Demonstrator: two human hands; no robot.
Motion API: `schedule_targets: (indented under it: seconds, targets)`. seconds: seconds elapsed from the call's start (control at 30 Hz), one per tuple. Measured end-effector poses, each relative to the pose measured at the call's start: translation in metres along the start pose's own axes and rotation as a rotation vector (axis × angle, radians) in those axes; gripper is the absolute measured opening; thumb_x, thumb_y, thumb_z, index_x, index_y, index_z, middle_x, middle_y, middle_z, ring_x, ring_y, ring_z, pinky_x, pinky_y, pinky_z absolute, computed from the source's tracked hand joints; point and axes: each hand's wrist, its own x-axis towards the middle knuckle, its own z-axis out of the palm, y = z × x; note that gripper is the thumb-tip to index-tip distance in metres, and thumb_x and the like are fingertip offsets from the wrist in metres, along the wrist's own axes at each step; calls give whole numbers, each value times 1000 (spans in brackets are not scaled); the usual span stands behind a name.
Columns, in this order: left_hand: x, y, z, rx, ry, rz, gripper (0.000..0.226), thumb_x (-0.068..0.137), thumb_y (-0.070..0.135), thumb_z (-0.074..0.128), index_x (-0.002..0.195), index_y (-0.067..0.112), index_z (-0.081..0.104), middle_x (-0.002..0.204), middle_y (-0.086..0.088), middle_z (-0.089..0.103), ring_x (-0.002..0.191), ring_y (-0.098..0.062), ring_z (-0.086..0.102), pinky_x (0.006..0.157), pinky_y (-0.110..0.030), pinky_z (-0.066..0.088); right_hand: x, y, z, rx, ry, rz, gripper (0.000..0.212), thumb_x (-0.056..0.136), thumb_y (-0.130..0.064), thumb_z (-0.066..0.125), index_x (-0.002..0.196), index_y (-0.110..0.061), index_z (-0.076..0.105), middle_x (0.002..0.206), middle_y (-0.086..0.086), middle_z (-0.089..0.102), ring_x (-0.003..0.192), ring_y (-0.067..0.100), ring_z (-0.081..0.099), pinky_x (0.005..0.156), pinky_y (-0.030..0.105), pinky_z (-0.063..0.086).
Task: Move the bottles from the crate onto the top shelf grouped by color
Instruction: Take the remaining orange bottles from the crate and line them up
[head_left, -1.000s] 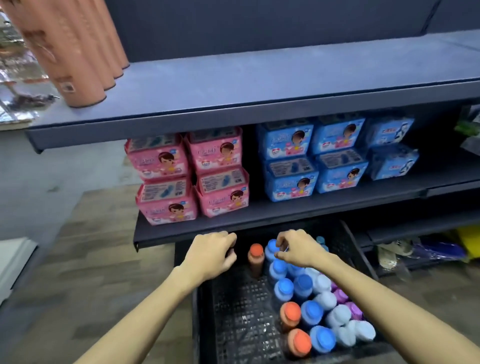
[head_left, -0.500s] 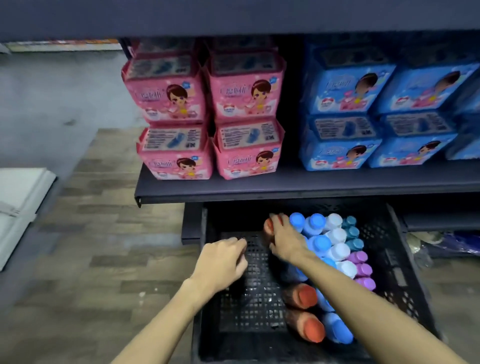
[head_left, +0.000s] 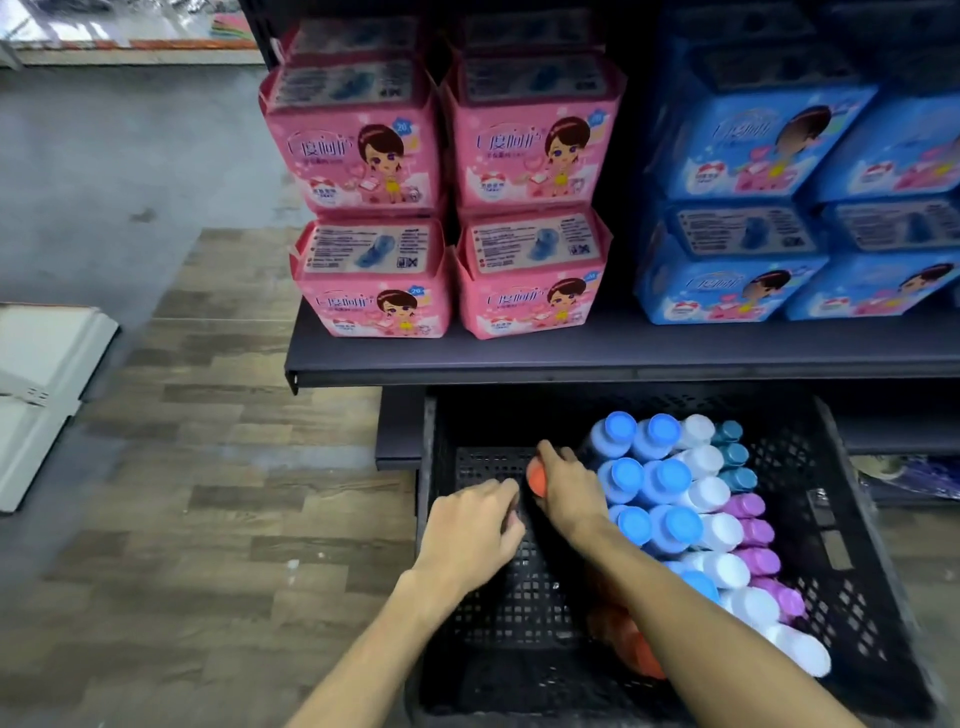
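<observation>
The right hand (head_left: 569, 493) had its fingers curled over the cap of an orange bottle (head_left: 536, 480), which stood in the crate (head_left: 857, 545) just left of the blue bottles (head_left: 665, 475). The left hand (head_left: 475, 530), loosely curled and holding nothing, lay over the crate's bare mesh beside it. White bottles (head_left: 709, 493), teal bottles (head_left: 733, 454) and purple bottles (head_left: 754, 531) filled the crate's right side. Pink packs (head_left: 363, 150) and blue packs (head_left: 753, 150) sat on the shelf (head_left: 571, 356) above.

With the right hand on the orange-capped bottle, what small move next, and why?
Probably lift the orange-capped bottle straight up out of the crate: the right hand curls over its cap, blue-capped bottles stand close on its right, and the left hand holds nothing.
</observation>
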Motion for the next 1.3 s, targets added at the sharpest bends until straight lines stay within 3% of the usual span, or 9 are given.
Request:
schedule_targets:
  seconds: [0.13, 0.23, 0.43, 0.57, 0.7, 0.77, 0.9, 1.1, 1.3]
  targets:
    - [-4, -2, 6, -9, 6, -9, 13, 88, 35, 45, 92, 24, 51, 80, 8, 57, 72, -15, 58, 58, -33, 48, 2, -4, 7, 17, 38, -35, 44, 85, -16, 66, 124, -20, 45, 125, 6, 58, 103, 36, 65, 79, 41, 52]
    - [-9, -6, 5, -7, 21, -11, 14, 87, 35, 44, 93, 24, 52, 81, 8, 57, 71, -13, 57, 58, -31, 46, 5, -6, -1, 55, 53, -21, 40, 80, -18, 71, 115, -19, 51, 116, 5, 65, 101, 34, 66, 80, 39, 52]
    - [-9, -14, -15, -2, 38, -5, 11, 88, 33, 47, 92, 24, 51, 83, 7, 59, 75, -15, 58, 60, -31, 43, -10, 6, -36, 245, 96, -19, 60, 68, -28, 80, 124, -28, 59, 105, 3, 73, 100, 28, 67, 79, 33, 51]
    - [1, -10, -37, 8, 26, 23, 12, 88, 33, 47, 94, 24, 51, 86, 5, 60, 80, -20, 59, 62, -33, 43, -46, 8, -76, 448, 214, -61, 57, 60, -38, 83, 112, -29, 60, 94, -11, 70, 87, 12, 65, 77, 29, 49]
    - [18, -2, -72, 62, 58, 97, 16, 88, 33, 48, 99, 22, 53, 90, 4, 61, 84, -22, 60, 60, -32, 37, -77, -2, -136, 490, 337, -207, 40, 55, -57, 68, 90, -40, 57, 78, -25, 64, 75, -7, 59, 69, 11, 41]
    - [27, 2, -93, 75, 43, 135, 16, 86, 31, 49, 98, 22, 54, 92, 3, 64, 87, -24, 61, 62, -33, 39, -90, -8, -168, 425, 394, -259, 37, 58, -60, 67, 85, -35, 59, 75, -19, 65, 71, 0, 60, 68, 14, 43]
    - [39, 11, -135, 125, 33, 251, 13, 83, 31, 50, 91, 22, 52, 92, 3, 65, 86, -26, 60, 60, -33, 33, -109, -17, -221, 279, 492, -335, 46, 59, -59, 71, 93, -29, 62, 78, -13, 68, 73, 13, 63, 71, 34, 52]
    - [48, 27, -195, 219, 86, 380, 14, 83, 32, 49, 93, 22, 53, 94, 3, 66, 89, -26, 62, 63, -34, 40, -137, -35, -281, 194, 598, -413, 44, 59, -59, 68, 96, -37, 60, 84, -15, 69, 78, 10, 64, 75, 35, 53]
    - [44, 41, -267, 326, 159, 472, 10, 85, 30, 53, 90, 22, 52, 93, 4, 65, 88, -22, 61, 63, -31, 40, -166, -68, -339, 244, 683, -568, 28, 60, -51, 68, 82, -45, 51, 75, -19, 63, 72, 4, 61, 72, 30, 52]
